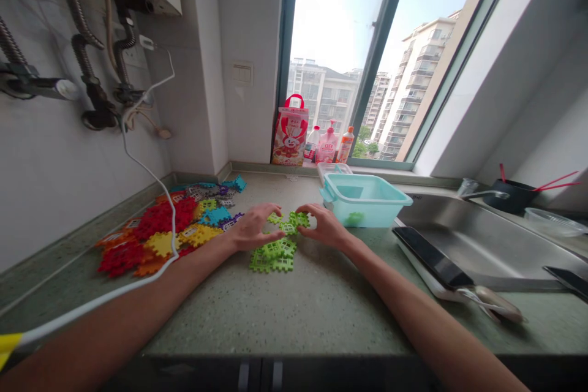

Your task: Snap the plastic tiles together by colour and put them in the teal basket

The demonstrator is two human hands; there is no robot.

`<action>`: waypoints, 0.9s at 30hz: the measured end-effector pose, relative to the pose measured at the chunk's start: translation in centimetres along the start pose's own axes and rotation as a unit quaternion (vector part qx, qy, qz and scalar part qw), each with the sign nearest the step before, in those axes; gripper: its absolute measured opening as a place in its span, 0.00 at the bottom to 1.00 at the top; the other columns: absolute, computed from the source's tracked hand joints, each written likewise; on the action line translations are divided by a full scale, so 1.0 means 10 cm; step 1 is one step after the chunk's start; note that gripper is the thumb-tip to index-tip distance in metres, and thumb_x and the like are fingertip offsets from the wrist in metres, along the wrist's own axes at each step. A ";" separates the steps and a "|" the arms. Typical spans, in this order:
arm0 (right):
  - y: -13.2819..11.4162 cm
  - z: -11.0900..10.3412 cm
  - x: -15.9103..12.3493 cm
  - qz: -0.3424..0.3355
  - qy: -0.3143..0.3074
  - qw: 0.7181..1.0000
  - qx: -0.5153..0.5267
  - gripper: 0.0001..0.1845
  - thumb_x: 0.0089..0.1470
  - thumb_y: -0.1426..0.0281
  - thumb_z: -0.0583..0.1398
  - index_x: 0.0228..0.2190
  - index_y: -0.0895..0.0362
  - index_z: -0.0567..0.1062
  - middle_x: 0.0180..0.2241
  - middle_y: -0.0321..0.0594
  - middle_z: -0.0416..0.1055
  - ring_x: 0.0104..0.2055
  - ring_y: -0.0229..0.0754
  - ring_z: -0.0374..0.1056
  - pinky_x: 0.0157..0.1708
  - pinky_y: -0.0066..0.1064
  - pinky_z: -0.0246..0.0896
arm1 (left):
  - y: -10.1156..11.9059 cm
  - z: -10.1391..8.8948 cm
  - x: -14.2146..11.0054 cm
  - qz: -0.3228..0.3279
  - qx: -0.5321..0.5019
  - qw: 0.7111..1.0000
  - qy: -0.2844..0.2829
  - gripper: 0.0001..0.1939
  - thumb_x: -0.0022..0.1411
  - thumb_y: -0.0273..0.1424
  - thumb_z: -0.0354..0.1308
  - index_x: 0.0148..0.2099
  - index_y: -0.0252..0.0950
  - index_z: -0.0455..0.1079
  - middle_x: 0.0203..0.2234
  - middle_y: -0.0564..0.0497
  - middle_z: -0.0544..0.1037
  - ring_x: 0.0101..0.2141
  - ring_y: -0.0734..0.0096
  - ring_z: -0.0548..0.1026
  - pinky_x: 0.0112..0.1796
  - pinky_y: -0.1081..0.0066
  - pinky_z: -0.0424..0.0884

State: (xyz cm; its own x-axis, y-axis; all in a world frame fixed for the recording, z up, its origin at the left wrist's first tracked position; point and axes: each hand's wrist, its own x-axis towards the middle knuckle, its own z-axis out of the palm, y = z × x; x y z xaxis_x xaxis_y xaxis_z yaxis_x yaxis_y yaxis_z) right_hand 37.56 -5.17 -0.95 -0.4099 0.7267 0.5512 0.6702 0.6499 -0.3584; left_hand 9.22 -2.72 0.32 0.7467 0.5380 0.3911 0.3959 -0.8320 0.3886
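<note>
From my remote view, I find the lime-green toothed plastic lattice pieces (pixel 273 255) on the speckled grey-green table (pixel 294 312), between the hands. The left hand (pixel 250 226) curves open beside them; the right hand (pixel 325 225) has its fingers at a piece's edge, but I cannot tell whether they grip. I judge the pieces light, stiff and best pinched by their rims. Overlap hides some outlines; a green shape (pixel 354 218) through the translucent turquoise box (pixel 372 201) stays unclear.

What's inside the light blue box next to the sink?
Something green shows dimly through the front of the box, near the bottom. Its exact shape is blurred, and the cloudy wall covers whatever else may lie inside.
</note>
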 end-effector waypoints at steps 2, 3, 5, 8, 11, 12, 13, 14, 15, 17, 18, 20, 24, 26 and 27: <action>0.00 0.05 0.01 -0.011 0.010 1.000 0.014 0.20 0.54 0.70 0.69 0.49 0.53 0.77 0.46 0.43 0.78 0.47 0.49 0.73 0.50 0.40 0.67 | -0.02 -0.01 0.02 -0.021 0.055 0.998 0.037 0.24 0.67 0.52 0.59 0.53 0.39 0.71 0.59 0.42 0.75 0.60 0.51 0.72 0.62 0.53 0.64; 0.00 0.08 0.02 -0.017 0.009 1.000 0.025 0.20 0.56 0.69 0.68 0.50 0.53 0.77 0.48 0.44 0.78 0.49 0.49 0.73 0.52 0.40 0.67 | -0.03 -0.01 0.03 -0.029 0.081 0.995 0.047 0.22 0.68 0.51 0.57 0.51 0.39 0.72 0.58 0.42 0.75 0.60 0.51 0.71 0.62 0.52 0.63; -0.01 0.15 0.03 -0.028 -0.006 0.998 0.047 0.19 0.58 0.67 0.68 0.51 0.54 0.76 0.49 0.45 0.78 0.51 0.49 0.73 0.54 0.41 0.66 | -0.05 0.00 0.04 -0.040 0.116 0.991 0.052 0.20 0.70 0.49 0.54 0.48 0.39 0.74 0.57 0.43 0.76 0.59 0.51 0.71 0.61 0.51 0.63; -0.02 0.21 0.06 -0.029 -0.055 0.996 0.068 0.17 0.59 0.66 0.67 0.49 0.53 0.78 0.48 0.43 0.79 0.50 0.48 0.73 0.53 0.40 0.66 | -0.09 0.02 0.05 -0.060 0.135 0.988 0.048 0.19 0.73 0.45 0.49 0.48 0.39 0.75 0.55 0.43 0.77 0.57 0.54 0.73 0.59 0.52 0.64; -0.01 0.20 0.07 -0.005 -0.085 0.993 0.077 0.17 0.57 0.66 0.69 0.48 0.53 0.79 0.45 0.40 0.80 0.46 0.46 0.74 0.50 0.36 0.67 | -0.13 0.05 0.05 -0.085 0.151 0.984 0.050 0.18 0.74 0.41 0.46 0.49 0.38 0.74 0.52 0.44 0.79 0.54 0.55 0.74 0.57 0.54 0.65; 0.00 0.19 0.07 0.007 -0.089 0.993 0.075 0.17 0.56 0.66 0.69 0.48 0.53 0.79 0.43 0.38 0.80 0.44 0.45 0.74 0.48 0.35 0.68 | -0.14 0.06 0.05 -0.092 0.156 0.982 0.051 0.18 0.74 0.40 0.46 0.49 0.38 0.74 0.51 0.44 0.79 0.54 0.56 0.74 0.57 0.54 0.65; 0.00 0.18 0.07 0.017 -0.091 0.993 0.069 0.18 0.55 0.67 0.70 0.48 0.53 0.79 0.42 0.37 0.79 0.41 0.44 0.74 0.46 0.34 0.68 | -0.15 0.06 0.05 -0.099 0.160 0.981 0.052 0.18 0.74 0.40 0.46 0.49 0.38 0.74 0.51 0.44 0.79 0.54 0.56 0.74 0.58 0.54 0.65; -0.01 0.17 0.06 0.025 -0.091 0.994 0.059 0.18 0.53 0.68 0.70 0.47 0.53 0.80 0.40 0.36 0.79 0.39 0.43 0.74 0.44 0.33 0.68 | -0.16 0.06 0.05 -0.103 0.163 0.980 0.052 0.18 0.73 0.39 0.46 0.50 0.38 0.74 0.51 0.44 0.79 0.55 0.56 0.74 0.58 0.54 0.65; -0.02 0.16 0.06 0.026 -0.088 0.995 0.045 0.19 0.52 0.69 0.71 0.47 0.53 0.80 0.40 0.36 0.79 0.38 0.42 0.73 0.43 0.32 0.69 | -0.17 0.06 0.05 -0.104 0.166 0.979 0.050 0.18 0.73 0.39 0.46 0.50 0.38 0.74 0.51 0.44 0.79 0.55 0.56 0.74 0.58 0.54 0.64; -0.05 0.12 0.05 0.001 -0.072 0.997 0.010 0.20 0.50 0.71 0.71 0.46 0.52 0.80 0.40 0.38 0.79 0.40 0.44 0.74 0.46 0.34 0.69 | -0.18 0.06 0.05 -0.103 0.170 0.979 0.046 0.18 0.73 0.40 0.46 0.51 0.37 0.74 0.52 0.43 0.79 0.56 0.55 0.73 0.59 0.52 0.64; -0.08 0.08 0.06 -0.025 -0.060 0.998 -0.007 0.20 0.50 0.72 0.71 0.46 0.52 0.80 0.41 0.39 0.80 0.42 0.46 0.74 0.48 0.36 0.69 | -0.18 0.06 0.05 -0.102 0.173 0.979 0.044 0.19 0.73 0.40 0.46 0.52 0.37 0.74 0.52 0.43 0.79 0.56 0.54 0.73 0.59 0.52 0.64; -0.13 -0.04 0.08 -0.089 -0.022 0.995 -0.043 0.20 0.50 0.73 0.70 0.47 0.52 0.80 0.45 0.42 0.80 0.47 0.48 0.74 0.52 0.39 0.69 | -0.18 0.06 0.04 -0.102 0.177 0.978 0.042 0.20 0.73 0.40 0.46 0.52 0.36 0.75 0.53 0.42 0.79 0.56 0.53 0.73 0.60 0.51 0.64; -0.14 -0.49 0.13 -0.131 0.138 0.973 -0.132 0.20 0.55 0.73 0.67 0.50 0.52 0.79 0.50 0.45 0.79 0.50 0.51 0.72 0.54 0.43 0.70 | -0.18 0.06 0.03 -0.109 0.174 0.977 0.049 0.21 0.73 0.41 0.46 0.52 0.37 0.76 0.53 0.43 0.80 0.57 0.54 0.73 0.60 0.53 0.64; -0.08 -0.74 0.12 -0.090 0.237 0.950 -0.184 0.18 0.56 0.72 0.66 0.49 0.53 0.80 0.50 0.45 0.79 0.51 0.52 0.72 0.55 0.44 0.69 | -0.18 0.06 0.03 -0.115 0.174 0.977 0.047 0.21 0.73 0.41 0.46 0.53 0.37 0.76 0.53 0.44 0.80 0.58 0.54 0.73 0.60 0.53 0.63; -0.03 -0.86 0.10 -0.061 0.279 0.936 -0.207 0.17 0.56 0.71 0.65 0.49 0.54 0.81 0.50 0.45 0.79 0.50 0.53 0.72 0.55 0.45 0.69 | -0.18 0.06 0.03 -0.118 0.174 0.977 0.044 0.21 0.73 0.41 0.46 0.53 0.37 0.76 0.53 0.44 0.80 0.58 0.54 0.73 0.60 0.53 0.63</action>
State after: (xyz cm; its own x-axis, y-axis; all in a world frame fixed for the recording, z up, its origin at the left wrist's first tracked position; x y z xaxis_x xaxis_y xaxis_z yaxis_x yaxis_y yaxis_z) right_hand 42.24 -6.55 6.20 -0.1890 0.3487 0.9180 0.8692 0.4944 -0.0088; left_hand 9.11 -1.15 -0.76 0.5695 0.7176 0.4009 0.7207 -0.6705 0.1764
